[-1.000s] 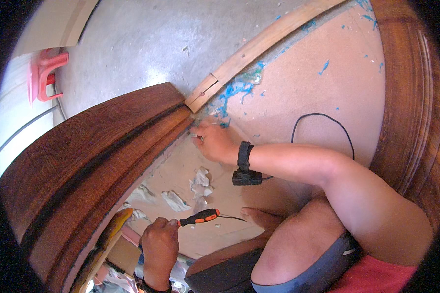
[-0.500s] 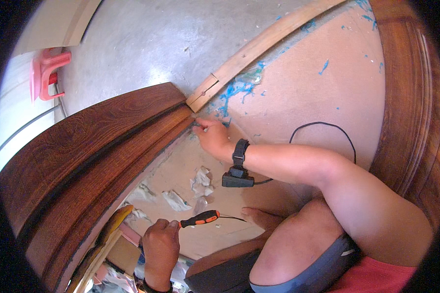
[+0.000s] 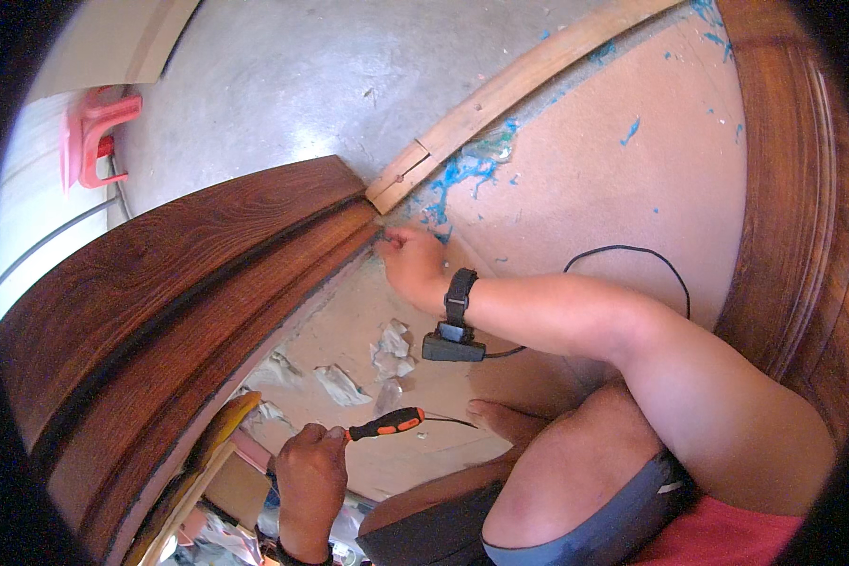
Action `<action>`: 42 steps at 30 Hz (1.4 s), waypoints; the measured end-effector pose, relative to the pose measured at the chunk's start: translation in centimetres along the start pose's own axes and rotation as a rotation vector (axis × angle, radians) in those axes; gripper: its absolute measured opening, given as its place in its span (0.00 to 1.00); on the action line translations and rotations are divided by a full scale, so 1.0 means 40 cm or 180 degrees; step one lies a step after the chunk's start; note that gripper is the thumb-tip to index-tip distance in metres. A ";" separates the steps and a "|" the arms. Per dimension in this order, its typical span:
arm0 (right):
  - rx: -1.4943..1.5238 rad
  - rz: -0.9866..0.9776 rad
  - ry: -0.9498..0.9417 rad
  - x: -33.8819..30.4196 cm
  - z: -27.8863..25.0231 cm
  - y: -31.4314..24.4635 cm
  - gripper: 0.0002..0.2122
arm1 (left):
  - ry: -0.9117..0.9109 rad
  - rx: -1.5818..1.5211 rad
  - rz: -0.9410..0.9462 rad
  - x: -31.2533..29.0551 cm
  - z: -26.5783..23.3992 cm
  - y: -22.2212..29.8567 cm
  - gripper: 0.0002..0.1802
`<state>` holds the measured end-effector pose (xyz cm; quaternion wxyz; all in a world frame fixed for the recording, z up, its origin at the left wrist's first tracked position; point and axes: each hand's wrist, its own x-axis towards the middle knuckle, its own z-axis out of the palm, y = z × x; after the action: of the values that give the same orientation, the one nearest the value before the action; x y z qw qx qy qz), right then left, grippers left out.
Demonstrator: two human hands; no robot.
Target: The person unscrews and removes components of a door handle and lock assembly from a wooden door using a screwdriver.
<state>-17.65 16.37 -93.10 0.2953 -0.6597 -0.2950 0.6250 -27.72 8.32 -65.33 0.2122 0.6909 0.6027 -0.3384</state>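
My left hand (image 3: 311,476) is closed around one end of a screwdriver-like tool with a black and orange handle (image 3: 387,424). A thin dark strip runs out from the handle's far end. My right hand (image 3: 413,259) reaches across to the inner corner of a dark brown moulded wooden frame (image 3: 255,231). Its fingers are pinched together at the frame's edge, close to the end of a pale wooden strip (image 3: 481,106). Whatever may be between those fingertips is hidden. A black strap with a small black box (image 3: 455,347) sits on my right wrist.
Crumpled white scraps (image 3: 340,385) lie on the pinkish board (image 3: 594,208), with blue flakes (image 3: 462,174) near the strip. A black cable (image 3: 632,248) loops past my right forearm. Another dark wooden moulding (image 3: 783,189) stands at the right. A pink plastic stool (image 3: 99,132) is at far left.
The right fingers have curled in slightly at the frame's corner. My left hand and its tool stay in place. The surroundings have shifted slightly in view.
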 end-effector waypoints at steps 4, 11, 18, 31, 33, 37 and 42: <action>-0.0153 -0.0093 0.0049 0.020 0.005 0.000 0.10 | -0.0029 -0.0148 -0.0063 -0.003 0.003 -0.001 0.04; -0.0207 -0.0146 0.0139 0.025 -0.010 -0.012 0.11 | -0.0101 -0.0089 0.0068 -0.005 -0.005 0.000 0.02; -0.0891 -0.0276 0.0184 0.051 -0.005 0.000 0.11 | -0.0121 -0.0143 0.0048 -0.021 0.008 -0.011 0.03; -0.0903 -0.0528 -0.0106 0.053 -0.025 -0.011 0.12 | -0.0113 -0.0085 -0.0014 -0.042 0.021 -0.004 0.04; -0.0898 -0.0493 -0.0149 0.046 -0.034 -0.025 0.12 | -0.0106 -0.0103 -0.0020 -0.043 0.018 -0.002 0.04; -0.0897 -0.0522 -0.0071 0.039 -0.032 -0.022 0.11 | -0.0080 -0.0152 -0.0034 -0.044 0.009 0.006 0.03; -0.0909 -0.0852 -0.0097 0.040 -0.037 0.027 0.10 | -0.0050 -0.0157 -0.0016 -0.044 0.013 0.006 0.04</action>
<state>-16.10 16.86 -94.92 0.2747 -0.6402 -0.4702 0.5418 -27.68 6.71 -64.44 0.2330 0.6812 0.6109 -0.3295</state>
